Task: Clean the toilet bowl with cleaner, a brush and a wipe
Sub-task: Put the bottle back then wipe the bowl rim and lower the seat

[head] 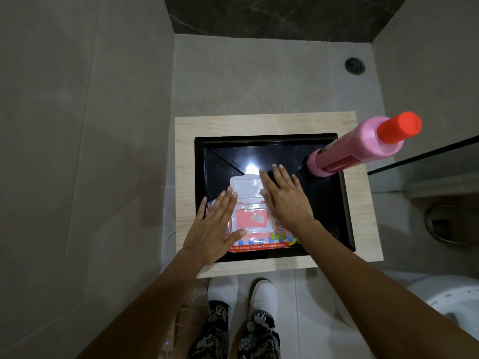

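A pack of wet wipes (255,218) with a pink label lies in a black tray (324,203), its clear plastic lid (246,186) flipped open. My left hand (215,226) rests flat on the pack's left side, fingers spread. My right hand (285,198) lies flat at the pack's right edge, fingertips over the lid. Neither hand holds anything. A pink cleaner bottle (357,149) with a red cap (399,126) stands upright in the tray's far right corner. The white toilet bowl (451,301) shows at the bottom right. No brush is in view.
The tray sits on a light wooden stool top (259,123) on a grey tiled floor. A round floor drain (355,65) lies at the far right. A glass partition edge (425,154) runs at the right. My white shoes (263,294) stand below the stool.
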`<action>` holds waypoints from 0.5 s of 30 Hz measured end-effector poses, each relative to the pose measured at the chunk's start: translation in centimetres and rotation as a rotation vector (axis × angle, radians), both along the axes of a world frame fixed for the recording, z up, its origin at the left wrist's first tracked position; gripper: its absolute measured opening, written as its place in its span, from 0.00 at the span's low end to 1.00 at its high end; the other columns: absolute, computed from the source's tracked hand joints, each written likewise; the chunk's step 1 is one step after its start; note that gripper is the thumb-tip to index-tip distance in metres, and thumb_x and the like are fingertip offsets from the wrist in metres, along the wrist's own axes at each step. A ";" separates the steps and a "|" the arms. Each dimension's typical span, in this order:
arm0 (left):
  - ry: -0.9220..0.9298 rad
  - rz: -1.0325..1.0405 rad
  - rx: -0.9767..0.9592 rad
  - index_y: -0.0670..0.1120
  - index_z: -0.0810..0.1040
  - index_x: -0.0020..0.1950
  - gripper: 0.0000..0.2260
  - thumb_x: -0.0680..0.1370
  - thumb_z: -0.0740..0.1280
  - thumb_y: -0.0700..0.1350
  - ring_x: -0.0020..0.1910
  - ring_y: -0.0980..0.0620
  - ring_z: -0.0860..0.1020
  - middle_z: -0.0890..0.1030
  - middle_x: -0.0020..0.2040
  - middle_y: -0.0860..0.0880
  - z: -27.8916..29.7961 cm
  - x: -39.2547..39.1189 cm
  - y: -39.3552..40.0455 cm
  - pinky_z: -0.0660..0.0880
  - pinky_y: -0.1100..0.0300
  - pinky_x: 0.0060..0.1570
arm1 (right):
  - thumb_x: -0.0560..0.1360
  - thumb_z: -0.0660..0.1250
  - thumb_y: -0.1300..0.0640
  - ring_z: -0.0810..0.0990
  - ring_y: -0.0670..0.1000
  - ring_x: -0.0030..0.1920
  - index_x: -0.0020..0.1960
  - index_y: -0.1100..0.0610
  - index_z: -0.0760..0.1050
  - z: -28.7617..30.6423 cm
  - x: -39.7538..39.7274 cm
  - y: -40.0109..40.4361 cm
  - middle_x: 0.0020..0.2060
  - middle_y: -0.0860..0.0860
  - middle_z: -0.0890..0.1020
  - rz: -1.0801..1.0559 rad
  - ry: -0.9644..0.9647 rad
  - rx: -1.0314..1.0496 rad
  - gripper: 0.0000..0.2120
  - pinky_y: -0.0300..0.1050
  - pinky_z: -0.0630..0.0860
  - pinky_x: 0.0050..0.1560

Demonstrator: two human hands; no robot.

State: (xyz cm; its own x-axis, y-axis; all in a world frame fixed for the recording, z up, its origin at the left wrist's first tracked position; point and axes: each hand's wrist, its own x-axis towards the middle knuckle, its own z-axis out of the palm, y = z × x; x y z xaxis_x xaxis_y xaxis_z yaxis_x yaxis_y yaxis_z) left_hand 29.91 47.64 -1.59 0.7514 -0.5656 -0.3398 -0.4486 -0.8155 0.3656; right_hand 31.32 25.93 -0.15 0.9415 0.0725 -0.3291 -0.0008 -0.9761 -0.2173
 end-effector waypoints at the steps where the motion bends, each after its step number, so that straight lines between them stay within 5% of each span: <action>1: 0.004 0.004 -0.005 0.48 0.35 0.76 0.39 0.73 0.35 0.72 0.76 0.55 0.39 0.37 0.77 0.51 0.0 0.0 -0.1 0.32 0.53 0.70 | 0.82 0.48 0.47 0.55 0.59 0.76 0.76 0.54 0.60 0.2 -0.6 0.0 0.75 0.60 0.60 -0.004 -0.041 0.027 0.25 0.57 0.55 0.73; 6: -0.005 0.025 -0.024 0.49 0.38 0.76 0.40 0.73 0.40 0.72 0.76 0.54 0.41 0.39 0.77 0.52 0.1 -0.1 -0.3 0.33 0.53 0.70 | 0.77 0.55 0.48 0.71 0.62 0.68 0.65 0.58 0.74 0.7 -4.7 0.5 0.66 0.63 0.73 -0.007 -0.216 0.088 0.23 0.56 0.65 0.66; 15: -0.020 0.032 0.005 0.50 0.35 0.75 0.41 0.71 0.36 0.74 0.76 0.53 0.41 0.38 0.77 0.52 -0.3 0.1 -0.7 0.33 0.50 0.71 | 0.68 0.77 0.55 0.72 0.64 0.67 0.56 0.56 0.79 -0.3 -6.4 1.1 0.64 0.65 0.75 0.017 -0.256 0.149 0.18 0.62 0.68 0.64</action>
State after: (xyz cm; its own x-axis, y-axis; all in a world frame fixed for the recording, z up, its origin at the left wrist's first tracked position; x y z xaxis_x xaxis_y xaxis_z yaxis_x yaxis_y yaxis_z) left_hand 29.97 46.94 -1.87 0.7759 -0.5391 -0.3276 -0.4291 -0.8317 0.3523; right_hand 24.94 27.04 -0.48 0.9908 0.1186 -0.0653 0.0887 -0.9328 -0.3494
